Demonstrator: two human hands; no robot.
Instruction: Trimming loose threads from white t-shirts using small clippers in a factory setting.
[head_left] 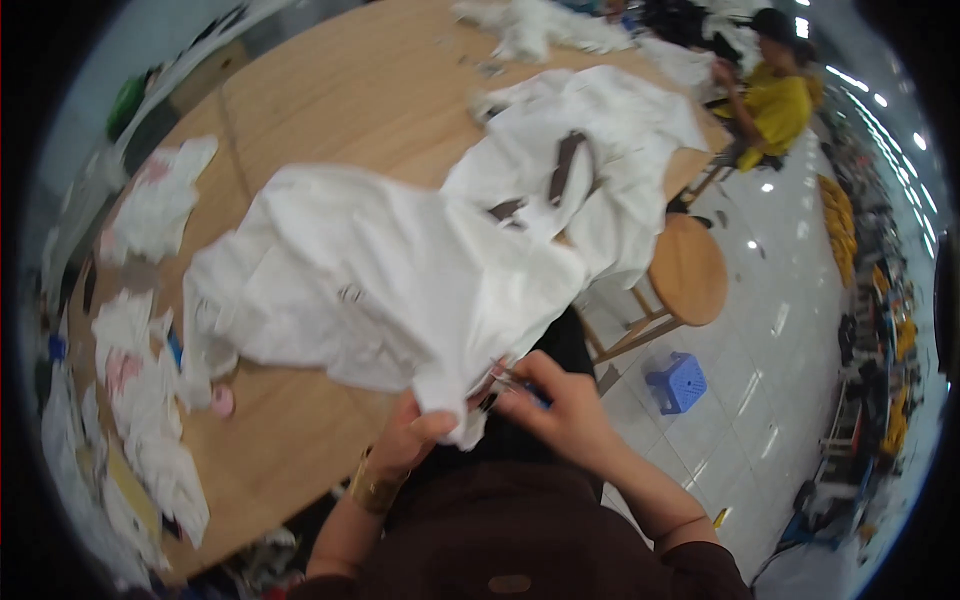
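A white cloth garment (pixel 380 270) spreads over the table's near edge, its lower corner drawn toward me. My left hand (pixel 406 438) pinches that corner, thumb on top of the folded cloth. Close beside it, my right hand (pixel 565 412) is closed on a small metal tool with a blue part, which looks like thread snips (pixel 512 377). The tips point at the cloth between the two hands; blur keeps me from telling whether the blades touch it. My fingers partly hide the tool.
The garment lies on a round wooden table (pixel 300 90). More white garments (pixel 620 110) with dark strips are heaped beyond, and stained white pieces (pixel 150 420) lie left near a pink round item (pixel 222 401). To the right stand a wooden stool (pixel 690 270), a blue plastic stool (pixel 682 382) and a seated person in yellow (pixel 780 105).
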